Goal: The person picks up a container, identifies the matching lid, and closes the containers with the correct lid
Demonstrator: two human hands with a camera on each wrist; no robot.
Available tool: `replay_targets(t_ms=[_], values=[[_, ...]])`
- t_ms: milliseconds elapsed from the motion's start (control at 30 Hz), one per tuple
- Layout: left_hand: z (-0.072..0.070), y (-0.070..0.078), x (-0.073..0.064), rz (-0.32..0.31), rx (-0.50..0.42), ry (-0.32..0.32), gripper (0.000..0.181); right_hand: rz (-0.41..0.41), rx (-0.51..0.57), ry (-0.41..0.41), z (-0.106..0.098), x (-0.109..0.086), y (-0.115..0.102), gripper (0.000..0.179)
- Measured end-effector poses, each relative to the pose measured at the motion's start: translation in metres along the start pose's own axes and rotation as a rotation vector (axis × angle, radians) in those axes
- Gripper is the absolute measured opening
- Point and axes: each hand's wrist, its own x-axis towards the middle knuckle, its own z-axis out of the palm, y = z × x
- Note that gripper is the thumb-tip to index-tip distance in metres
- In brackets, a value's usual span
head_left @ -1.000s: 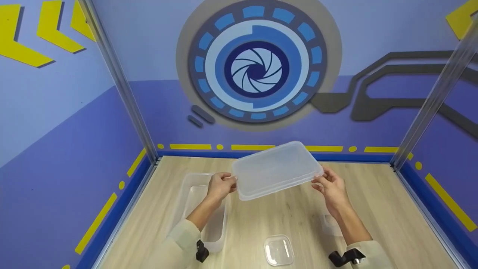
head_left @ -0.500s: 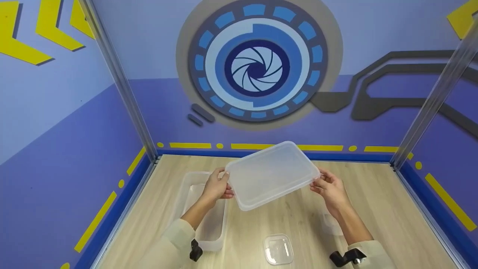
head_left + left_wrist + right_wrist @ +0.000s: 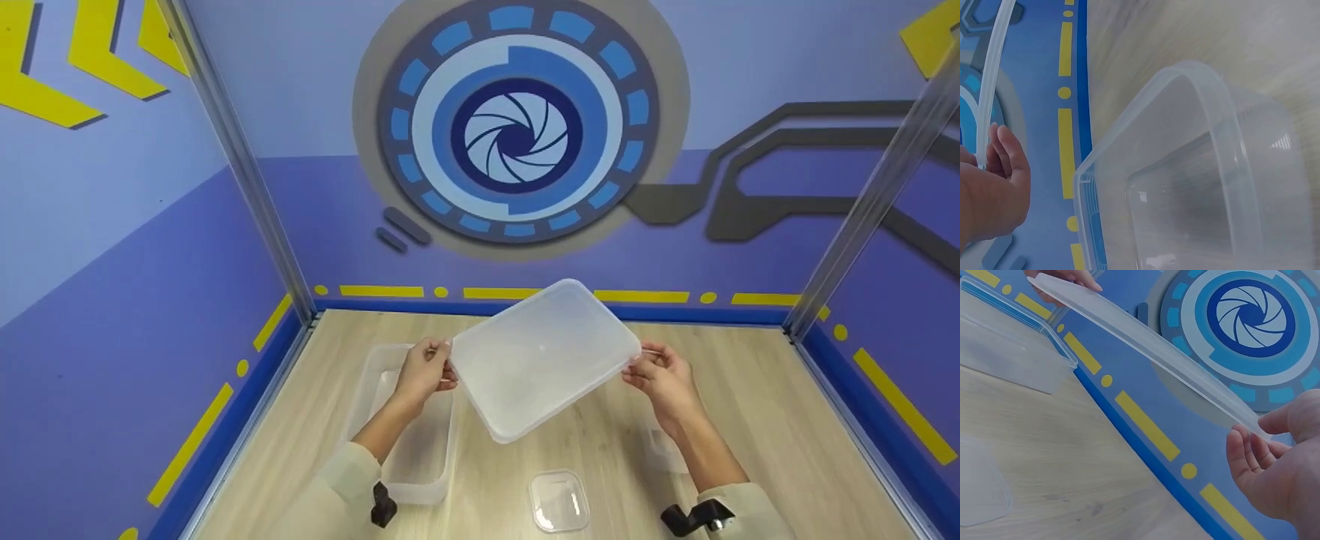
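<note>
Between my two hands a translucent rectangular plastic lid is held up above the table, tilted. My left hand pinches its left end, thumb on one face and fingers behind. At the opposite corner my right hand pinches the lid the same way; the right wrist view shows the lid nearly edge-on. Below my left forearm stands a deep, uncovered clear plastic container, partly covered by that arm. In the left wrist view its rim shows close by.
A small square clear lid lies on the wooden table at the front middle. Another small clear container stands partly hidden behind my right forearm. Metal posts and printed walls enclose the table.
My left hand has moved left and a little down, and the lid has turned with it so its broad face shows more. My right hand has hardly moved.
</note>
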Motion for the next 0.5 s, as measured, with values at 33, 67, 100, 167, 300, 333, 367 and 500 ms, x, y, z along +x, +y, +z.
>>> replay_targets(t_ms=[33, 67, 100, 167, 300, 333, 367, 500], values=[[-0.002, 0.0, 0.0, 0.002, -0.011, -0.012, 0.028, 0.001, 0.003, 0.003, 0.001, 0.0, 0.0, 0.037], [-0.004, -0.001, -0.001, 0.005, -0.019, -0.026, 0.029, 0.002, 0.004, 0.005, 0.002, 0.0, 0.0, 0.037], [-0.006, -0.001, -0.002, 0.004, -0.027, -0.039, 0.029, 0.002, 0.005, 0.009, 0.002, 0.0, 0.0, 0.036], [-0.01, -0.001, -0.004, 0.0, -0.033, -0.068, 0.031, 0.006, 0.009, 0.021, 0.005, 0.0, 0.0, 0.035], [-0.018, 0.0, -0.006, -0.016, -0.039, -0.14, 0.035, 0.012, 0.008, 0.057, 0.01, 0.001, 0.001, 0.034], [-0.02, 0.0, -0.007, -0.018, -0.045, -0.158, 0.035, 0.014, 0.008, 0.064, 0.012, 0.002, 0.001, 0.034], [-0.022, -0.001, -0.007, -0.02, -0.056, -0.173, 0.037, 0.016, 0.006, 0.07, 0.013, 0.002, 0.001, 0.034], [-0.027, -0.001, -0.007, -0.007, -0.093, -0.203, 0.04, 0.025, -0.011, 0.071, 0.021, 0.002, 0.001, 0.035]])
